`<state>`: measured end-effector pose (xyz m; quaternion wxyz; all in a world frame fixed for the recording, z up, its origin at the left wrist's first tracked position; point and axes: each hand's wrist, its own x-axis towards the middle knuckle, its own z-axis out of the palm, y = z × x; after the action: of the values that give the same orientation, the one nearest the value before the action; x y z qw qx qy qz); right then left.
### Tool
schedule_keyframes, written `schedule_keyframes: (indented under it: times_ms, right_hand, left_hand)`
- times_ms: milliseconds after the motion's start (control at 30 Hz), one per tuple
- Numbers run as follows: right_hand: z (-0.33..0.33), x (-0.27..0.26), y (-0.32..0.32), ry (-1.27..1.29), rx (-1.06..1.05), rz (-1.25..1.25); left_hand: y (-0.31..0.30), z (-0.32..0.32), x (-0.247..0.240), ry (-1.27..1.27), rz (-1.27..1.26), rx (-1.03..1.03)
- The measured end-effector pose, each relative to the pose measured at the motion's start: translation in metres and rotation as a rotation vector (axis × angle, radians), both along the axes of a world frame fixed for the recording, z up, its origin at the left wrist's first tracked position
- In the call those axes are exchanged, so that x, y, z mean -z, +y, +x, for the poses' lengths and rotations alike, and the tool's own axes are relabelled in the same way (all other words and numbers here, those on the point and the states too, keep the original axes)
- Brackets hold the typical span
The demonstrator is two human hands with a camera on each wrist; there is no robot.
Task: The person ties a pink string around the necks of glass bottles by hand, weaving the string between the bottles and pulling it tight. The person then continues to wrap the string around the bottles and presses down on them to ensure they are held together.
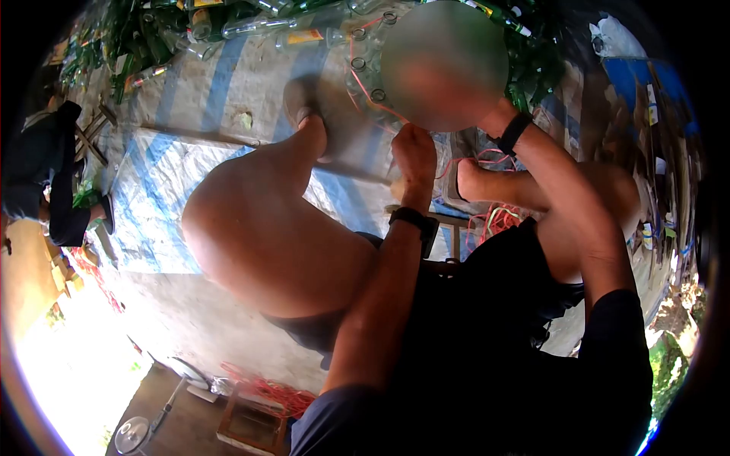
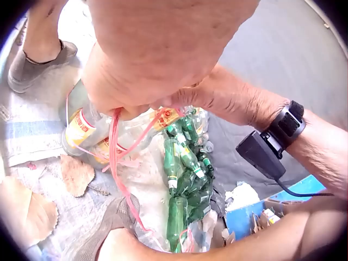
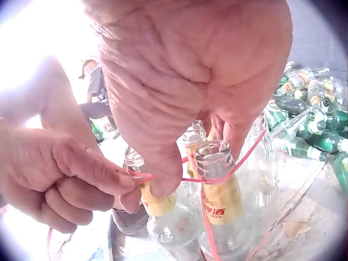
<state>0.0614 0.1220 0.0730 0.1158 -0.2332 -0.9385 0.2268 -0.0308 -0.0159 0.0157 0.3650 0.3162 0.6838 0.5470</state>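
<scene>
Several clear bottles, stood upright between the shoes, are ringed by pink string, which is pinched by the curled left hand and held beneath the thumb of the right hand, its fingers partly hidden.

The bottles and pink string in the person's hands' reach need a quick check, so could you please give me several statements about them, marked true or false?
1. The left hand pinches the pink string. True.
2. The clear bottles beneath the hands lie on their sides. False: they stand upright.
3. String passes around bottle necks. True.
4. The labels on these upright bottles are blue. False: they are yellow with red lettering.
5. Green bottles lie nearby. True.
6. The right wrist is bare. False: it wears a black strap.
</scene>
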Motion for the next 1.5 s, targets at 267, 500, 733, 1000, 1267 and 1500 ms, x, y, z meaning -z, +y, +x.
schedule_keyframes:
  times_ms: [267,500,733,1000,1267,1500]
  right_hand:
    - [0.002,-0.003,0.002,0.022,-0.027,-0.118]
    - [0.004,0.002,0.003,0.066,-0.018,-0.136]
    - [0.002,-0.002,-0.002,0.076,0.010,-0.122]
    - [0.003,0.000,-0.003,0.091,0.049,-0.175]
    - [0.003,0.001,-0.007,0.069,0.090,-0.290]
    - [0.008,0.008,-0.006,0.147,0.064,-0.209]
  left_hand:
    - [-0.003,-0.008,-0.015,0.187,-0.050,0.131]
    - [-0.006,-0.013,-0.012,0.468,-0.039,0.237]
    - [-0.007,-0.021,-0.003,0.581,0.006,0.310]
    - [-0.002,-0.025,-0.013,0.785,0.128,0.379]
    - [0.019,-0.047,-0.019,1.022,0.091,0.607]
    - [0.052,-0.068,-0.042,1.320,0.104,0.845]
